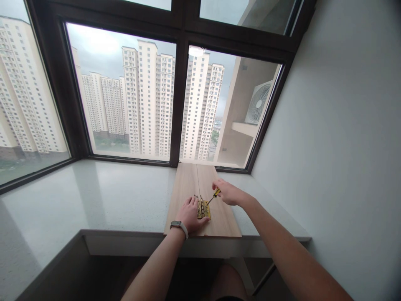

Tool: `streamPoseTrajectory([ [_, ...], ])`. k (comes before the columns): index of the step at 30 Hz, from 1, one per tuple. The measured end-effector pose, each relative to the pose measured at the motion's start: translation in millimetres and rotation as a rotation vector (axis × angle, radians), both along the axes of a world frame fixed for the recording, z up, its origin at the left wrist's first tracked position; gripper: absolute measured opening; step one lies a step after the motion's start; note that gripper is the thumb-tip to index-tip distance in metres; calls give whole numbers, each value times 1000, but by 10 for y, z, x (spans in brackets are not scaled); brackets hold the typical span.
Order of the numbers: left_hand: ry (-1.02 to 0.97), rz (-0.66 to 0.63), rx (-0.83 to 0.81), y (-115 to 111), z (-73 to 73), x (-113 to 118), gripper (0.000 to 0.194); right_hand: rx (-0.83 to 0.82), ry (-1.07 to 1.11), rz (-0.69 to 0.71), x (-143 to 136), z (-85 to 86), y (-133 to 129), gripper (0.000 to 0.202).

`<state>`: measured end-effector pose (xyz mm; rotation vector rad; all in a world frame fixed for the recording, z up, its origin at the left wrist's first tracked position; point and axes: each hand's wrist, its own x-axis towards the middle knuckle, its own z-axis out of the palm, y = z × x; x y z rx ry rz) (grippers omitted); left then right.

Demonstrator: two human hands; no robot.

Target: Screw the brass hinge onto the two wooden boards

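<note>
A brass-coloured hinge (204, 210) lies unfolded over the seam between two light wooden boards (184, 179). My left hand (190, 214) holds it down, the fingers along its left side and the thumb at its lower edge, so part of it is hidden. In my right hand (228, 192) is a screwdriver (216, 192) with a yellow and black handle. Its shaft slants down to the left, and the tip meets the right leaf of the hinge. Small dark pieces (196, 196), perhaps screws, sit just above the hinge.
The boards rest on a pale stone windowsill counter (131, 200), reaching its front edge. Dark window frames (179, 96) rise behind, with tall buildings outside. A white wall (338, 125) closes off the right side. My knees are under the counter.
</note>
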<state>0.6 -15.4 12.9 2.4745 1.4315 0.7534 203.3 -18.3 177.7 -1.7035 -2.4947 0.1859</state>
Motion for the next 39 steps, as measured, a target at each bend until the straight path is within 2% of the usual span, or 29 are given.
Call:
streamPoseTrajectory([
  [3,3,0,15,6,-7,-3,101,-5,-1,-19,-7,20,-8,23],
  [6,3,-1,9,12,-11,-7,101,5,-18,-107,-26,40,5,18],
  [11,-1,-3,-3,13,-7,-6,103,57,-99,-269,-35,3,34,55],
  [13,-1,-2,-4,10,-1,-5,102,84,-128,-309,-33,-22,37,61],
  [26,2,-2,1,9,-6,-6,101,68,-80,-94,14,-19,41,12],
  [30,4,-1,-3,10,-4,-3,101,61,9,-9,6,-24,18,16],
  [34,-1,-6,-13,5,1,-4,102,60,8,-48,-22,-25,25,10],
  [39,-3,-7,-14,2,0,-5,102,98,-100,-202,-30,-7,31,41],
])
